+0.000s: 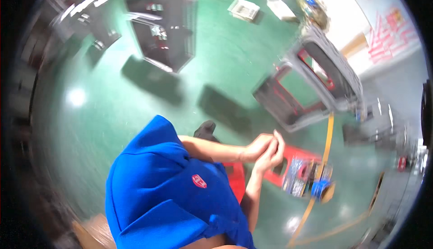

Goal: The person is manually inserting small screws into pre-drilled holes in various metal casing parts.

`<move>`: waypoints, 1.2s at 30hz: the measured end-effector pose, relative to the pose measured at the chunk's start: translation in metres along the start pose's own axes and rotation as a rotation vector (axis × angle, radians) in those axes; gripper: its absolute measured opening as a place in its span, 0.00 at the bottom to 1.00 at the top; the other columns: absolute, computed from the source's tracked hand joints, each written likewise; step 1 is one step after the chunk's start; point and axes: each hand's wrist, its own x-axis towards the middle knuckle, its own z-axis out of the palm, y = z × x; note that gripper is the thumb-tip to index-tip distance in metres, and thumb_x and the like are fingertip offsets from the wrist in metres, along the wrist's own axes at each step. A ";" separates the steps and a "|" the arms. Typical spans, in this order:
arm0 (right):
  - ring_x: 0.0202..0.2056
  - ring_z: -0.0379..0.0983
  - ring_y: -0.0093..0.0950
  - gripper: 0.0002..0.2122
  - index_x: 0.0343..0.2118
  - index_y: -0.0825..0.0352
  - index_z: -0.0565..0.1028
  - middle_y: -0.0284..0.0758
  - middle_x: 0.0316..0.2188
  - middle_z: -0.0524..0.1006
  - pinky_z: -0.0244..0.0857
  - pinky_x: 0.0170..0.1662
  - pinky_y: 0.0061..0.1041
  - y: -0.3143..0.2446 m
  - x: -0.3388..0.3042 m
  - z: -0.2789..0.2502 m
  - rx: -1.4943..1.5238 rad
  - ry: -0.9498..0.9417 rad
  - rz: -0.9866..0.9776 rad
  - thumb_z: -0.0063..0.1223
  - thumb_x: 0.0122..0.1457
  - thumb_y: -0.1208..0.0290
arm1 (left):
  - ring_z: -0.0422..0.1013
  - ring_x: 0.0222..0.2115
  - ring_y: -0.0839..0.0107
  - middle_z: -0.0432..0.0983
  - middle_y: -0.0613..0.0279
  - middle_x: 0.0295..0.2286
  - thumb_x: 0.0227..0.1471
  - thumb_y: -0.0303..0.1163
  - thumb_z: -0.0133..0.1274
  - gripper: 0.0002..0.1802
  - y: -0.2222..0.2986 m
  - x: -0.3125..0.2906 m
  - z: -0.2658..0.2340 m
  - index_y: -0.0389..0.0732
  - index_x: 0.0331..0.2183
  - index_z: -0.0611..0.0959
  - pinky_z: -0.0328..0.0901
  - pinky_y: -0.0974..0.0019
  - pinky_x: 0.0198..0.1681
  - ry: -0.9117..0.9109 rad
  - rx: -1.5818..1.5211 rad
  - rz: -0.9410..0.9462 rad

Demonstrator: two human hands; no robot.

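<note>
Head view: left hand (257, 148) and right hand (270, 159) touch, fingers bunched; cannot tell whether they hold anything. Right of them sits a parts box (307, 177); a careless swing could spill it.

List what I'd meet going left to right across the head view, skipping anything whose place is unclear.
Blurred dark unit, upright dark grey cabinet, dark-clad foot, the person's two hands touching each other, pile of mixed small items.
</note>
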 end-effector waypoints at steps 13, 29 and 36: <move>0.38 0.72 0.36 0.08 0.29 0.69 0.76 0.38 0.31 0.77 0.61 0.49 0.37 -0.131 -0.124 0.276 0.201 -0.734 -0.701 0.47 0.54 0.70 | 0.63 0.33 0.79 0.66 0.72 0.30 0.57 0.34 0.37 0.10 0.086 -0.156 -0.266 0.43 0.31 0.73 0.60 0.74 0.41 0.670 -0.765 0.371; 0.25 0.72 0.28 0.06 0.27 0.64 0.76 0.31 0.22 0.75 0.63 0.29 0.27 -0.294 -0.316 0.529 0.685 -1.253 -1.155 0.59 0.43 0.76 | 0.66 0.33 0.77 0.68 0.69 0.31 0.56 0.39 0.38 0.11 0.218 -0.386 -0.469 0.43 0.33 0.72 0.64 0.74 0.36 1.123 -0.800 0.644; 0.24 0.70 0.29 0.07 0.27 0.63 0.76 0.31 0.21 0.73 0.63 0.29 0.28 -0.330 -0.338 0.637 0.866 -1.365 -1.122 0.59 0.42 0.75 | 0.67 0.31 0.77 0.69 0.69 0.29 0.56 0.40 0.38 0.12 0.259 -0.404 -0.576 0.44 0.32 0.73 0.64 0.74 0.34 1.210 -0.744 0.687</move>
